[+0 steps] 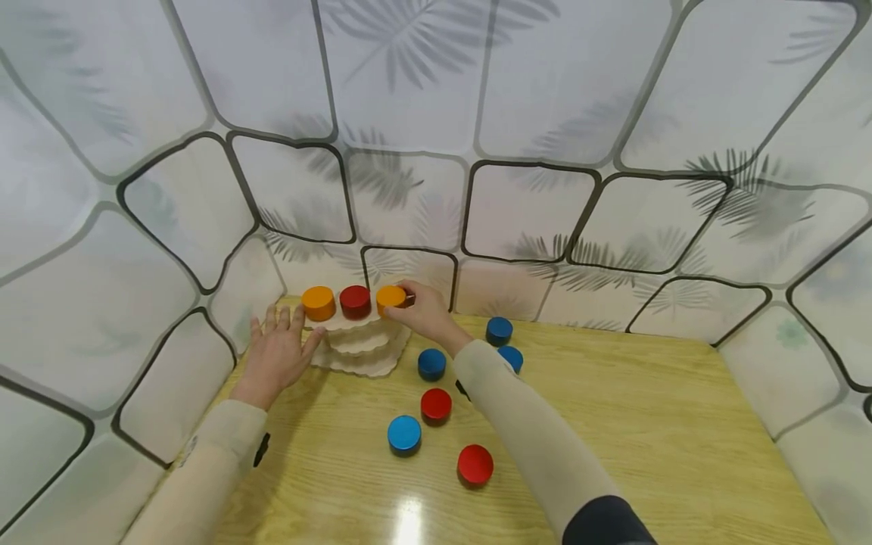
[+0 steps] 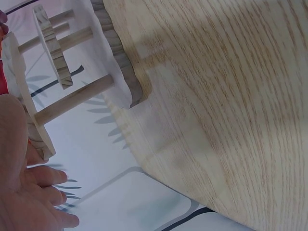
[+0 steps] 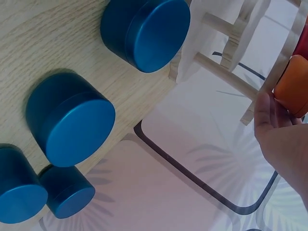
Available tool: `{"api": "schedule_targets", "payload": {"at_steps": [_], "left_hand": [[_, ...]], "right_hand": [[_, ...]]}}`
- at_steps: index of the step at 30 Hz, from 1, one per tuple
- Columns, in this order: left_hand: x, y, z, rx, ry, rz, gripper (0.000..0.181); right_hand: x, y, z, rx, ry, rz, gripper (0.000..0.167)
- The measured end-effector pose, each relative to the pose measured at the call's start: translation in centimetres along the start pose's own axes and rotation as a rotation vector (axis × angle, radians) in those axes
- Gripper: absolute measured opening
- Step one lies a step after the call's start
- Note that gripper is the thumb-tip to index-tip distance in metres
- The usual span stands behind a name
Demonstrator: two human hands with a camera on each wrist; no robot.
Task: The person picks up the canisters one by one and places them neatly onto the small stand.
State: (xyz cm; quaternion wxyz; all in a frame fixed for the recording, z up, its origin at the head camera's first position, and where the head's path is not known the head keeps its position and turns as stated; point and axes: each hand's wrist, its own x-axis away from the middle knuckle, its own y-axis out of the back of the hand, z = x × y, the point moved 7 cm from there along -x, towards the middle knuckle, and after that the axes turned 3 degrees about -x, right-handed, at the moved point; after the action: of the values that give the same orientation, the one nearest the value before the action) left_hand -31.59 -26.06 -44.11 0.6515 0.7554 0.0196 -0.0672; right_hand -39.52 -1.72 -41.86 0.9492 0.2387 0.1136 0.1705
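A pale wooden tiered stand (image 1: 371, 363) with wavy edges stands in the back left corner of the table. Along its top tier sit a round orange tin (image 1: 318, 304) at the left, a dark red tin (image 1: 356, 303) in the middle and another orange tin (image 1: 390, 297) at the right. My right hand (image 1: 431, 314) pinches the right-hand orange tin (image 3: 293, 86) at the tier's end. With fingers spread, my left hand (image 1: 275, 359) is at the left end of the top tier, its thumb by the front edge; the left wrist view shows the hand beside the tier (image 2: 17, 72).
Several blue tins lie right of the stand and in front of it, among them one blue tin (image 1: 431, 364) close by and one (image 1: 405, 434) nearer me. Two red tins (image 1: 436, 406) stand on the wooden table (image 1: 633, 424). A patterned wall covering (image 1: 409, 197) rises behind.
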Motion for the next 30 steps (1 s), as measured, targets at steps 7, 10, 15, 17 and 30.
{"api": "schedule_targets", "payload": {"at_steps": [7,10,15,17,30], "left_hand": [[0.0,0.0,0.0,0.005,0.005,0.007,0.077],[-0.1,-0.1,0.1,-0.003,0.004,0.005,0.077],[-0.1,0.1,0.0,-0.013,0.009,-0.003,0.076],[-0.1,0.1,-0.1,-0.015,0.010,-0.003,0.075],[0.0,0.2,-0.1,-0.006,0.010,-0.009,0.075]], "right_hand": [[-0.7,-0.2,0.0,0.045,-0.021,0.001,0.050],[-0.9,-0.4,0.2,0.063,-0.022,0.006,0.047],[-1.2,-0.8,0.6,0.066,-0.023,0.010,0.044],[-1.2,-0.9,0.6,0.063,-0.028,0.009,0.045],[-1.3,-1.7,0.9,0.030,-0.022,0.012,0.042]]}}
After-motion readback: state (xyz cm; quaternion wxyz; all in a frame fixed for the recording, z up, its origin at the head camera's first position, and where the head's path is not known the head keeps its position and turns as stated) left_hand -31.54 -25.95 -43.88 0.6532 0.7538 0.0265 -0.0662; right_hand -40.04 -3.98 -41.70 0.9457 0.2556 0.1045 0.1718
